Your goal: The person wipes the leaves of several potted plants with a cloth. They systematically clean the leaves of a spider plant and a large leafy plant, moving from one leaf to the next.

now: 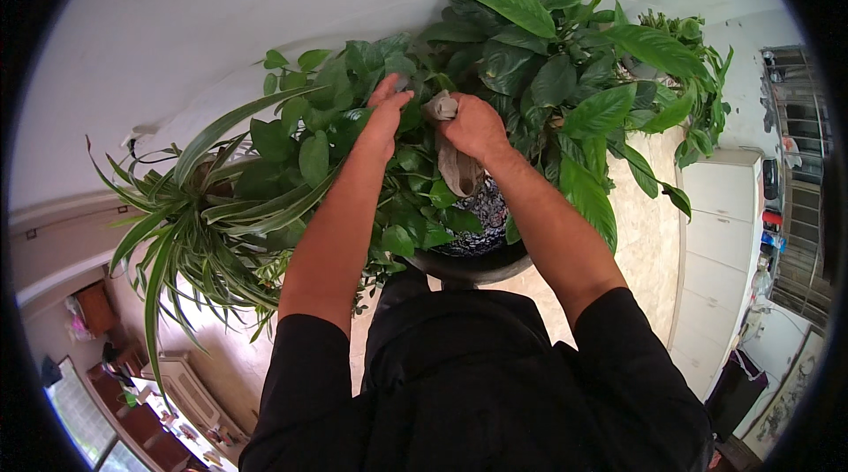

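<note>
A crumpled grey-beige cloth (459, 170) is bunched in my right hand (477, 126), its loose end hanging down in front of the leaves. My left hand (385, 114) reaches in among the broad green leaves (314, 157) of a potted plant. Its thumb and fingers are apart, and the leaves partly hide the fingertips. Below the cloth, between my forearms, is a dark round basin (490, 274) with a rippled, shiny surface inside that looks like water. Larger glossy leaves (601, 112) crowd close to the right of my right hand.
A striped spider plant (190, 203) spreads out at the left. A white wall (221, 22) rises behind the plants. White cabinets (720, 247) line the right side, near a barred window (802, 163). Pale flooring (649, 225) shows between plants and cabinets. Furniture (190, 392) stands at lower left.
</note>
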`<state>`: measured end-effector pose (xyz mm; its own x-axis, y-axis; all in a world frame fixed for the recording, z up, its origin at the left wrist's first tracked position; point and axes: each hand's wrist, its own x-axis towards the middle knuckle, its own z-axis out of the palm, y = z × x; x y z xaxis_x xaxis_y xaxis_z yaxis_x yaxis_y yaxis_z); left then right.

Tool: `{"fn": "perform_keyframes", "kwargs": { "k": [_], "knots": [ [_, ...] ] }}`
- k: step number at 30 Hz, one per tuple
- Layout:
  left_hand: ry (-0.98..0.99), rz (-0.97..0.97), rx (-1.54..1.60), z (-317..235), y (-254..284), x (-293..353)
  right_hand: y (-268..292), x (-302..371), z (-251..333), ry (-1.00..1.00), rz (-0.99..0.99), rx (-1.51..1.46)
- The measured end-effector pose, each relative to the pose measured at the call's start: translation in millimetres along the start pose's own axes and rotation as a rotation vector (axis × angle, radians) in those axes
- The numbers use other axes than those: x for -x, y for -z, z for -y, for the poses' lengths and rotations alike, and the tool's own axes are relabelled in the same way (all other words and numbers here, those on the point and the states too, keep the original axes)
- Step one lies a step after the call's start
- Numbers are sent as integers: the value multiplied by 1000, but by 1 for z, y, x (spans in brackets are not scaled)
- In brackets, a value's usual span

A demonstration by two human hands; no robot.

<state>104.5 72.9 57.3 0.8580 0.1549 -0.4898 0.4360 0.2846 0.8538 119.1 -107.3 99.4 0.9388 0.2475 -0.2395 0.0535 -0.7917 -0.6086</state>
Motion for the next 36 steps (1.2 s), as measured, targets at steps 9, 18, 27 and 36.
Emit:
{"fn": "perform_keyframes", "kwargs": {
  "k": [9,18,27,36],
  "knots": [
    [-178,13,-282,24,18,-18,-14,-7,-26,-5,7,59],
    [-90,34,-274,25,8,-14,-6,-10,-17,-8,55,14],
    [18,273,-222,25,9,-12,-12,-14,-9,38,90,265],
    [-66,299,-363,46,8,-11,-14,-22,4,159,-37,299]
  ]
}}
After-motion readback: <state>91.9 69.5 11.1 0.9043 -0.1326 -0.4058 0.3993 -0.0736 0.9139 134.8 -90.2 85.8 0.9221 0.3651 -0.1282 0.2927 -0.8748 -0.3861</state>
